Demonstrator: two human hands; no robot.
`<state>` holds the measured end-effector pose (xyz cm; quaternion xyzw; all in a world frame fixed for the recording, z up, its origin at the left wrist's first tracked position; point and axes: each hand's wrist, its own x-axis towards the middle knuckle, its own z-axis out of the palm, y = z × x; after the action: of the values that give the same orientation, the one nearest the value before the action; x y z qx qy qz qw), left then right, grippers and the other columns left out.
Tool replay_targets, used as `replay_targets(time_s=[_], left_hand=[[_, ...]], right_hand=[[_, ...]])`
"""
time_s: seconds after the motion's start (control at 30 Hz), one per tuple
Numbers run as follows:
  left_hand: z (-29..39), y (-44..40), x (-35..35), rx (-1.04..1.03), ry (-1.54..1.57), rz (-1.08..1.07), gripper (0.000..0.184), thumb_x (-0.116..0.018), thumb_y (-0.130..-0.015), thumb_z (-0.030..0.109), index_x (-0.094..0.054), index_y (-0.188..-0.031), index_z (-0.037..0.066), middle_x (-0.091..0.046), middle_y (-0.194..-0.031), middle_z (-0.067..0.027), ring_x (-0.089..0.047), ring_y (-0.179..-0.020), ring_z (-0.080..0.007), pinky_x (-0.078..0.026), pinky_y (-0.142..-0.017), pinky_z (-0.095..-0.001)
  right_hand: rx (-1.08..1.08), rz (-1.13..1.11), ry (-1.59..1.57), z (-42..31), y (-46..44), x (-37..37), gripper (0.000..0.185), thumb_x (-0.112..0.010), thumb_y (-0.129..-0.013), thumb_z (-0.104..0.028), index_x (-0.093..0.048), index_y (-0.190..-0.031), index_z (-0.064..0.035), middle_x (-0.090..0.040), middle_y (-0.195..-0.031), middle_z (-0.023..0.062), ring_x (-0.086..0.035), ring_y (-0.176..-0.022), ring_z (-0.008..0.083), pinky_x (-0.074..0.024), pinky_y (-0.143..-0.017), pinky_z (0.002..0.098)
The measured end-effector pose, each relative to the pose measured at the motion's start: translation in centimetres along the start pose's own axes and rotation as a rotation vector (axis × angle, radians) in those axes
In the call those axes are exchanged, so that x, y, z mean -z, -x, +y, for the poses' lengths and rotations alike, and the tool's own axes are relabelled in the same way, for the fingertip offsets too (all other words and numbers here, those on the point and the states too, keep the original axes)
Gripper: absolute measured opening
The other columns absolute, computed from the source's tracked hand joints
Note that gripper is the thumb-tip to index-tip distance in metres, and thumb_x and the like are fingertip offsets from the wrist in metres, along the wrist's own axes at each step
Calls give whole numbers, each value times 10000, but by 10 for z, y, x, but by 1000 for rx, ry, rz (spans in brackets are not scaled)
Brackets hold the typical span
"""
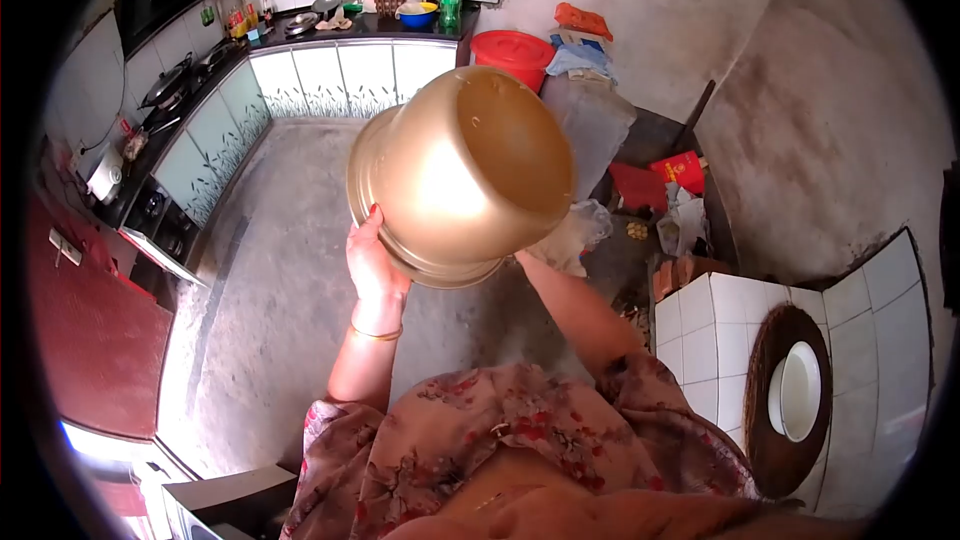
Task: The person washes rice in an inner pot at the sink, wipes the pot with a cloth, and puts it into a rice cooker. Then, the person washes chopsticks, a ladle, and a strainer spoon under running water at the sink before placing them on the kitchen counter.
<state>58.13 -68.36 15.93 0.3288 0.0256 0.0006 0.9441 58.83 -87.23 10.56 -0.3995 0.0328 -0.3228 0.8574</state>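
Observation:
A large gold-coloured pot (430, 160) is held up in front of me, tilted, with a round opening or hollow end facing up and right. My left hand (375, 265) grips its rimmed edge at the lower left, the thumb with a red nail lying on the outside. A bracelet is on that wrist. My right forearm reaches up to the pot's lower right side, and only a bit of my right hand (530, 260) shows there; its fingers are hidden behind the pot.
An L-shaped counter (350, 38) with pans and a blue bowl (416, 13) runs along the back and left. Behind the pot stands a red tub (513, 55). At the right are a tiled stove (700, 340) with a white bowl (798, 392), bricks and bags.

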Motion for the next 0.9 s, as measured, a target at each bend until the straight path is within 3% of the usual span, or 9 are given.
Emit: replay_targets(time_s=[0.13, 0.27, 0.4, 0.5, 0.53, 0.6, 0.63, 0.73, 0.9], left_hand=[[-25, -1, -7, -171, -41, -98, 306, -462, -915, 120, -476, -1189, -17, -555, -1154, -109, -532, -1044, -210, -400, -931, -333], [-33, -6, 1, -300, -196, -170, 293, -483, -908, 109, -502, -1168, -25, -571, -1125, -101, -520, -1036, -173, -382, -928, -307], [-27, 8, 3, -168, -312, -219, 256, -494, -903, 98, -535, -1124, -24, -594, -1058, -86, -539, -959, -156, -411, -870, -289], [-44, 25, 5, -73, -421, -236, 223, -482, -899, 60, -563, -1088, -25, -600, -1029, -66, -528, -942, -132, -412, -843, -275], [-49, 28, 0, -86, -384, -231, 237, -465, -905, 64, -553, -1108, -22, -593, -1048, -69, -525, -954, -137, -412, -843, -280], [-55, 19, 3, -19, -270, -142, 265, -458, -911, 81, -528, -1148, -16, -582, -1086, -87, -529, -987, -167, -411, -874, -301], [-52, 17, -1, -17, -236, -132, 272, -455, -912, 84, -520, -1156, -16, -577, -1098, -94, -530, -998, -179, -410, -885, -311], [-31, 17, -9, -25, -171, -116, 288, -451, -912, 89, -499, -1175, -17, -566, -1125, -113, -534, -1027, -211, -409, -913, -338], [-4, 30, -13, -75, -153, -140, 298, -472, -902, 100, -492, -1171, -27, -563, -1130, -122, -542, -1028, -233, -422, -911, -360]], right_hand=[[-8, 4, -3, -8, 8, 18, 422, -523, -840, -269, -509, -1203, -55, -489, -1201, 116, -427, -1132, 245, -328, -976, 336], [-56, -156, -18, -45, -7, 60, 447, -508, -848, -274, -486, -1235, -52, -456, -1256, 122, -391, -1185, 253, -300, -1004, 341], [-4, -364, 127, -73, -50, 66, 472, -494, -857, -279, -462, -1267, -48, -424, -1311, 127, -356, -1238, 260, -271, -1033, 346], [196, -515, 365, -58, -91, 57, 491, -483, -863, -282, -444, -1292, -45, -400, -1352, 132, -329, -1277, 265, -250, -1055, 350], [355, -604, 539, -61, -93, 44, 497, -479, -866, -283, -438, -1300, -44, -392, -1365, 133, -320, -1290, 267, -242, -1062, 352], [874, -738, 1247, -115, -34, -21, 498, -554, -814, -275, -481, -1282, -123, -388, -1361, 148, -305, -1295, 330, -275, -1042, 397], [809, -780, 1238, -129, -7, -36, 498, -575, -794, -222, -488, -1281, -160, -359, -1382, 141, -287, -1305, 345, -286, -1031, 418], [703, -811, 1097, -126, 13, -23, 581, -540, -773, -83, -386, -1330, -30, -306, -1409, 191, -255, -1321, 369, -226, -1075, 409], [662, -783, 1014, -80, -9, 55, 566, -492, -869, -137, -280, -1382, -23, -255, -1439, 179, -234, -1337, 335, -213, -1079, 415]])
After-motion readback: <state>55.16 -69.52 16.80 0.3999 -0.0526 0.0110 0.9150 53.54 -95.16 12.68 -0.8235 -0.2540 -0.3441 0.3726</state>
